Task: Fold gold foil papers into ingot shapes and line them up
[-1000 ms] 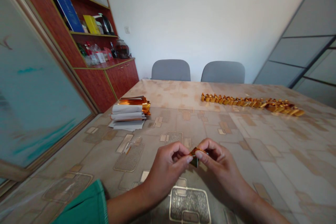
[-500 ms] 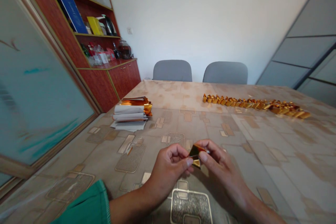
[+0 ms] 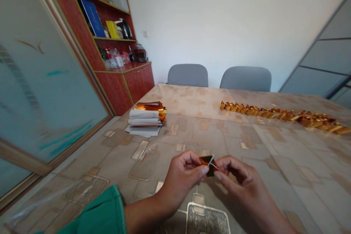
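Note:
Between my two hands is a small folded piece of gold foil paper [image 3: 210, 170], held a little above the table. My left hand [image 3: 186, 177] pinches its left side with thumb and fingers. At its right edge my right hand [image 3: 238, 179] pinches a corner, where a pale paper edge shows. A stack of foil sheets with white backs [image 3: 144, 120] lies at the back left of the table. Along the back right runs a row of folded gold paper pieces [image 3: 274, 113], set close against each other.
The table [image 3: 175, 142] has a patterned cover. Two grey chairs [image 3: 188, 75] stand behind it against the wall. A red-brown cabinet [image 3: 137, 84] with bottles and boxes is at the far left, beside a frosted glass door [image 3: 49, 91].
My right fingers have moved to the right edge of the foil paper, and its pale inner edge now shows. The whole view has shifted slightly left, so things sit further right.

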A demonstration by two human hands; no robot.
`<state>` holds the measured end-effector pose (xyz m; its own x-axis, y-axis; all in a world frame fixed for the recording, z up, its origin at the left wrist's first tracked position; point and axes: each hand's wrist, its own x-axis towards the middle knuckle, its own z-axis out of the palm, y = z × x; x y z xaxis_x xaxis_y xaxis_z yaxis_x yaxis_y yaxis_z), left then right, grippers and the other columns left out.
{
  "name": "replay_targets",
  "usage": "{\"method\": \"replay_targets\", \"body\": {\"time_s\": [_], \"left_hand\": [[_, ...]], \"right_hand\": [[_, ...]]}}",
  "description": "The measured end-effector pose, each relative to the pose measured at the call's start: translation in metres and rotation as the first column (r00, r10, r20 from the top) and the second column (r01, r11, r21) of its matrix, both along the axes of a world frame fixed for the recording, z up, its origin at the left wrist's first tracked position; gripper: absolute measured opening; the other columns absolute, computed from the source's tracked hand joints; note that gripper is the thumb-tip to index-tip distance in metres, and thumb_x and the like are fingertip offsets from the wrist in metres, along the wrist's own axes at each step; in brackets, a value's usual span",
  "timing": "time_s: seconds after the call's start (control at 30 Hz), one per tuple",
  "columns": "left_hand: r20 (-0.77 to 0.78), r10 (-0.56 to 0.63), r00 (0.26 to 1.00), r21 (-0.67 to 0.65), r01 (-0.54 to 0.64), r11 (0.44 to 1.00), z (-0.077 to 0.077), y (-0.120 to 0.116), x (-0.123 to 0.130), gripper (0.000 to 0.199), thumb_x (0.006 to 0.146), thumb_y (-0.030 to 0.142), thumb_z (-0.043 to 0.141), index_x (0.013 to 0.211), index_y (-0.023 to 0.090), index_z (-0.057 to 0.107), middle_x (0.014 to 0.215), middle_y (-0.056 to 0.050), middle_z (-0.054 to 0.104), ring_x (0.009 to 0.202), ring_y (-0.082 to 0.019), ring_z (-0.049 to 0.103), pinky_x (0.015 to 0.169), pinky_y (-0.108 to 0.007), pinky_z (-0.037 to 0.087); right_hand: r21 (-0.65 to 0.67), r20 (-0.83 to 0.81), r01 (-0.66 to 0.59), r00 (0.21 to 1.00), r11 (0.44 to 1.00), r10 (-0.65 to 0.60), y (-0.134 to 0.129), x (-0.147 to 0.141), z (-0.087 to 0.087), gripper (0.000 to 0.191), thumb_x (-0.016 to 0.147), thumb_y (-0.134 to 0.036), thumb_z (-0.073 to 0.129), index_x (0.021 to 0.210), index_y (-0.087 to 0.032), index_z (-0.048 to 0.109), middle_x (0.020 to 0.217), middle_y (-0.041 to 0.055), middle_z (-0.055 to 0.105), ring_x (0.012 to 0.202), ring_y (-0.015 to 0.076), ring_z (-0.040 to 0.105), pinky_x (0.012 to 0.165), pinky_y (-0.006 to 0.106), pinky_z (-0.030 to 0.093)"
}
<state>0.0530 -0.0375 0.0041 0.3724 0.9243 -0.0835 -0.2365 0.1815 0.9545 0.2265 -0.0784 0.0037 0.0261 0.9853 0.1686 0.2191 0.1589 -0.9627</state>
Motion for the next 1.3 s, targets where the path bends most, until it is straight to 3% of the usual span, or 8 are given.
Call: {"method": "replay_targets", "body": {"time_s": [0.13, 0.3, 0.53, 0.73, 0.83, 1.03, 1.3], "left_hand": [[0.079, -0.005, 0.997, -0.075, 0.011, 0.997, 0.0, 0.0, 0.002, 0.038, 0.069, 0.04, 0.087, 0.075, 0.015, 0.059, 0.065, 0.001, 0.064, 0.06, -0.009, 0.056, 0.061, -0.022, 0.043], [0.133, -0.014, 0.991, -0.099, 0.027, 0.995, -0.001, -0.005, 0.004, 0.038, 0.069, 0.039, 0.088, 0.079, 0.015, 0.059, 0.067, 0.001, 0.065, 0.061, -0.01, 0.057, 0.062, -0.022, 0.042], [0.19, 0.004, 0.982, -0.106, 0.016, 0.994, -0.001, -0.002, 0.007, 0.035, 0.068, 0.035, 0.088, 0.075, 0.014, 0.061, 0.069, 0.001, 0.064, 0.062, -0.009, 0.057, 0.063, -0.021, 0.042], [0.155, -0.019, 0.988, -0.066, 0.029, 0.997, -0.004, -0.001, 0.006, 0.036, 0.07, 0.038, 0.087, 0.078, 0.014, 0.062, 0.071, 0.001, 0.063, 0.06, -0.009, 0.056, 0.061, -0.022, 0.043], [0.162, -0.035, 0.986, -0.052, 0.044, 0.998, -0.004, -0.002, 0.007, 0.038, 0.07, 0.04, 0.087, 0.08, 0.014, 0.06, 0.075, 0.0, 0.064, 0.062, -0.009, 0.056, 0.06, -0.022, 0.045], [0.072, 0.113, 0.991, -0.026, -0.111, 0.993, 0.002, -0.005, 0.007, 0.038, 0.069, 0.039, 0.087, 0.081, 0.017, 0.059, 0.072, 0.002, 0.062, 0.059, -0.009, 0.055, 0.055, -0.021, 0.044], [0.021, 0.097, 0.995, -0.044, -0.096, 0.994, 0.001, -0.005, 0.007, 0.037, 0.068, 0.044, 0.084, 0.078, 0.015, 0.063, 0.059, 0.001, 0.061, 0.053, -0.011, 0.054, 0.053, -0.022, 0.044]], "right_hand": [[-0.087, -0.238, -0.023, 0.971, 0.996, 0.002, 0.002, 0.006, -0.005, 0.031, 0.08, -0.043, 0.079, 0.102, -0.024, 0.068, 0.079, 0.0006, 0.064, 0.072, 0.0175, 0.06, 0.063, 0.028, 0.049], [-0.081, -0.247, -0.05, 0.968, 0.995, 0.029, 0.003, 0.008, -0.005, 0.03, 0.083, -0.041, 0.079, 0.106, -0.026, 0.068, 0.079, 0.0009, 0.064, 0.072, 0.0184, 0.063, 0.063, 0.029, 0.051], [0.083, -0.122, 0.059, 0.991, 0.995, -0.048, 0.001, 0.006, 0.005, 0.017, 0.08, -0.04, 0.079, 0.083, -0.026, 0.071, 0.069, 0.0017, 0.065, 0.064, 0.0191, 0.061, 0.059, 0.03, 0.05], [-0.017, -0.155, -0.039, 0.987, 0.999, 0.036, -0.001, 0.0, -0.004, 0.025, 0.085, -0.043, 0.076, 0.103, -0.027, 0.069, 0.077, 0.0018, 0.068, 0.071, 0.0199, 0.064, 0.063, 0.031, 0.05], [-0.018, -0.147, -0.083, 0.986, 0.996, 0.08, -0.003, -0.009, -0.005, 0.022, 0.09, -0.045, 0.07, 0.096, -0.024, 0.068, 0.085, 0.0043, 0.069, 0.078, 0.0209, 0.064, 0.07, 0.033, 0.05], [-0.005, -0.171, 0.057, 0.984, 0.998, -0.057, -0.003, -0.018, -0.006, 0.021, 0.089, -0.041, 0.07, 0.082, -0.022, 0.062, 0.075, 0.0007, 0.064, 0.07, 0.0178, 0.059, 0.063, 0.028, 0.044], [0.007, -0.21, 0.048, 0.977, 0.999, -0.045, -0.003, -0.021, -0.007, 0.018, 0.09, -0.035, 0.067, 0.081, -0.023, 0.057, 0.075, -0.0013, 0.062, 0.069, 0.0161, 0.057, 0.062, 0.028, 0.042]]}}
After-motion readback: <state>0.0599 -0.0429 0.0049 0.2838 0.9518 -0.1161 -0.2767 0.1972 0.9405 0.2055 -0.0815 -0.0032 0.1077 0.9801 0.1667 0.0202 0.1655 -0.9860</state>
